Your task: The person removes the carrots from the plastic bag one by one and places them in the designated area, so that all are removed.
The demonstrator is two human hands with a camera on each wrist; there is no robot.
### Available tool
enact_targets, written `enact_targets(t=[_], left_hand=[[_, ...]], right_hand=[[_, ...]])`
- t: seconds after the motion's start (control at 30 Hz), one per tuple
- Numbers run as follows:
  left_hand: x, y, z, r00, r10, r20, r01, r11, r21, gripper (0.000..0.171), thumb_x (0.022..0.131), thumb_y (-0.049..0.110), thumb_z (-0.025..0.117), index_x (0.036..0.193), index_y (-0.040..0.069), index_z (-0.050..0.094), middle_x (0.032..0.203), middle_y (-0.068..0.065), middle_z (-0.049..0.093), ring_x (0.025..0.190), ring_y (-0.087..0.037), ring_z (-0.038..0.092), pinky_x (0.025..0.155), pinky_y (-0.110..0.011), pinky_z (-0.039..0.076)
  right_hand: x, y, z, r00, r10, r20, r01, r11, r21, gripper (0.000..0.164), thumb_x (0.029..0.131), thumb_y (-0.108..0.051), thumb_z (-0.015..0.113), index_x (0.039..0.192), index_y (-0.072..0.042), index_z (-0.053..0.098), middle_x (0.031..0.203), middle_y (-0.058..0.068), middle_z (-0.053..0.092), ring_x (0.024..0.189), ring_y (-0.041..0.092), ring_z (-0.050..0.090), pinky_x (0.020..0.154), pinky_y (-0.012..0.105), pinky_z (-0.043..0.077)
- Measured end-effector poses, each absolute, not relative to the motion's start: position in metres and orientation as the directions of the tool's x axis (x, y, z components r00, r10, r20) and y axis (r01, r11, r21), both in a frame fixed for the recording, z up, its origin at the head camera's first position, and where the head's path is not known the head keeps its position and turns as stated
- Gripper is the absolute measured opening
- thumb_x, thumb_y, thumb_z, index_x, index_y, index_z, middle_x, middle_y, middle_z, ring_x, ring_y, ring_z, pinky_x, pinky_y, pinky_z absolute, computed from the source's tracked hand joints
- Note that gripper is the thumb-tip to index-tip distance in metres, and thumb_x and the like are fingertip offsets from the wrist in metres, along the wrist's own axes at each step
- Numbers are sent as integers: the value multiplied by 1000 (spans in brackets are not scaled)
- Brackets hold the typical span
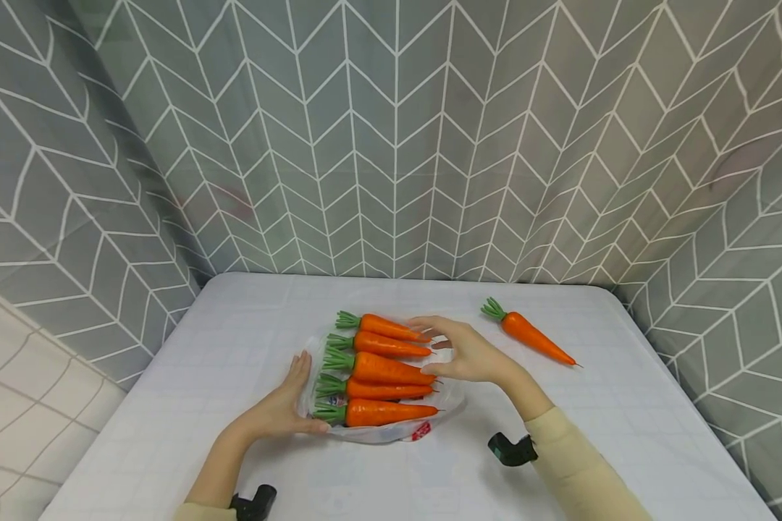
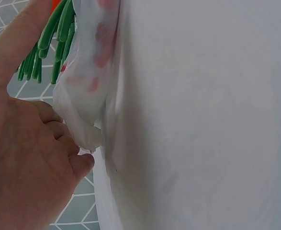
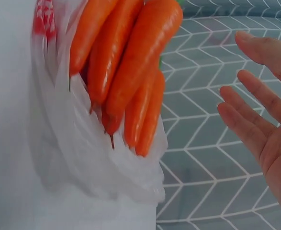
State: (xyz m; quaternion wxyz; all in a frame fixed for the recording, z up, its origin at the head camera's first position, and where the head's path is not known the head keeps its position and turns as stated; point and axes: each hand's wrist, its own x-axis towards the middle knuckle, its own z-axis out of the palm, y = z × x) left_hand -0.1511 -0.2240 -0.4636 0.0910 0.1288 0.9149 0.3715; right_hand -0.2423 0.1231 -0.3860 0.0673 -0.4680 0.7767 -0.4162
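1. Carrots (image 1: 384, 369) bunched between both hands on the worktop (image 1: 625, 463), white plastic bag (image 1: 371, 435) under and around them; long axes left to right, greens left, tips right.
2. Left hand (image 1: 276, 411): fingers spread, against bag's left edge.
3. Right hand (image 1: 463, 352): at the tips' side, fingers apart, slightly bent, pinching nothing.
4. Loose carrot (image 1: 531, 335): right of bag, slanting, greens far-left, tip near-right; right hand nearer.

Glossy, smooth carrots (image 1: 386, 369); crinkled plastic bag (image 3: 78, 139); matt cloth-like table covering (image 1: 391, 481)
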Motion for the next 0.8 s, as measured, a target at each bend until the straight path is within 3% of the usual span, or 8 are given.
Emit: enact_targets(t=[0.2,0.53,0.8], left_hand=[[-152,-223,-465,-948,310,-65,175,683,709,130,67,43,86,149,-11,0,156,-29,-7,143,-44,-8,112,-59,9],[-150,-223,-466,-948,309,-79,159,672,724,131,67,42,87,149,-10,-1,156,-29,-8,143,-43,-9,112,-58,7],[-150,-225,-465,-948,308,-78,160,675,720,131,67,43,87,149,-11,-1,156,-28,-8,143,-43,-9,112,-58,8]], right_hand=[[-245,110,-398,-520,-800,299,-702,201,-683,69,79,-1,77,140,-7,46,129,17,57,114,35,57,92,54,48],[-244,101,-423,-568,-798,201,-682,319,-658,63,81,-6,75,139,-11,48,131,8,58,118,22,56,97,41,48],[-244,95,-435,-558,-801,216,-707,322,-630,62,79,-6,77,136,-10,52,127,5,61,114,20,59,93,42,50]])
